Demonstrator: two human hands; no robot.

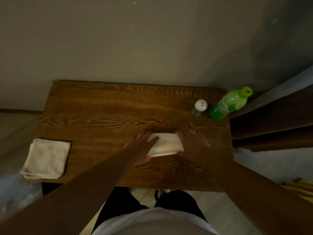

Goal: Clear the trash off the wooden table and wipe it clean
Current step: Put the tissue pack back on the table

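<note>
Hands flat on white folded cloth (165,145) mid-right of wooden surface (105,106): left hand (141,147) and right hand (191,141) press its ends, fingers spread, likely folding it for wiping. Green plastic bottle (228,104) at far right corner.

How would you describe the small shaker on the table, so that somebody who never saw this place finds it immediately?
Look at the wooden table against the wall and go to its far right corner. Two things stand there side by side: a tall green bottle at the edge and, just left of it, the shaker. The shaker is the short clear one with a round white cap with small holes.
</note>
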